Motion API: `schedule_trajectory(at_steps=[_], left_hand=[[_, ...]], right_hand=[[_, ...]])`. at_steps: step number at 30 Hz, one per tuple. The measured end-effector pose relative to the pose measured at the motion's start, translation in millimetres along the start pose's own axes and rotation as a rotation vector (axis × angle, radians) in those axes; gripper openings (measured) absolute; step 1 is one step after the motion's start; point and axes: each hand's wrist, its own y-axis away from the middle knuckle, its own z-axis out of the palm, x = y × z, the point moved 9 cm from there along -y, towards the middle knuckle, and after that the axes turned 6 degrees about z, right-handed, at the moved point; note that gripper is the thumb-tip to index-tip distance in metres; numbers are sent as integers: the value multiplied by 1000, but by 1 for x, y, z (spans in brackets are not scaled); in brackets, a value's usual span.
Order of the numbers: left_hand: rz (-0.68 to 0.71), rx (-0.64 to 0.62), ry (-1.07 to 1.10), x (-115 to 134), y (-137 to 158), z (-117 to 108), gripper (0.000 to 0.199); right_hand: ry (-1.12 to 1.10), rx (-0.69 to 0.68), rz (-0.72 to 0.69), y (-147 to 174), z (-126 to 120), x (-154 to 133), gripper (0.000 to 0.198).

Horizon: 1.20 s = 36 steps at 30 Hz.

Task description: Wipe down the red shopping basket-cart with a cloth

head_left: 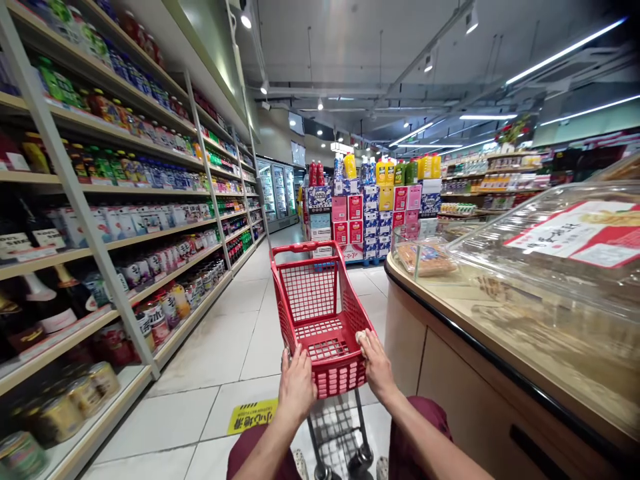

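A red plastic shopping cart (336, 373) stands in front of me, its basket bare inside. At the near left corner of the basket, my left hand (299, 383) is closed on the rim, fingers pointing forward. My right hand (377, 365) grips the near right corner in the same way, and a small pale thing shows by its fingertips, too small to name. The cart's red crossbar (307, 247) is on the far side. Below the basket, the dark frame and wheels (360, 460) show between my legs.
Drink shelves (150, 160) line the left side. A curved counter (415, 300) with clear food packs (565, 233) runs close on the right. Ahead stand stacked drink cartons (370, 213) and glass-door fridges (277, 190). A yellow floor sign (253, 417) lies on the tiles.
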Motion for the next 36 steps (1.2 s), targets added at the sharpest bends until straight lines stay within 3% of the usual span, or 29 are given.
schedule_trajectory(at_steps=[4,7,11,14,18,23,25,27,29,31,33,36], left_hand=[[106,-63,91,46,-5,3,59],[246,-100,97,60,-15,7,68],[146,-60,-101,26,-29,9,69],[123,-67,-131,18,-29,9,69],[209,-95,-93,22,-22,-2,70],[6,-47,-182,-35,-18,-25,68],[-3,-31,-215,-43,-17,-26,68],[-1,-21,-218,-41,-14,-24,69],[18,-19,-211,-36,-11,-23,71],[29,-4,-216,-35,-7,-29,70],[-19,35,-235,-44,-1,-40,69],[-91,84,-263,-57,8,-52,70]], right_hand=[[33,-72,131,-36,-21,41,44],[38,-150,175,-41,-29,41,42],[-96,-208,31,-1,-18,-16,48],[-125,-222,27,22,-15,-44,55],[-28,-265,147,11,-30,-24,48],[35,-193,203,-13,-44,7,43],[15,-84,203,-13,-41,-5,45],[-40,-13,113,-10,-29,-35,50],[-91,-25,-37,-7,-15,-69,54],[-102,-54,-126,-7,-10,-84,55],[-69,-39,-92,-12,-18,-71,53],[11,39,87,-17,-34,-36,52]])
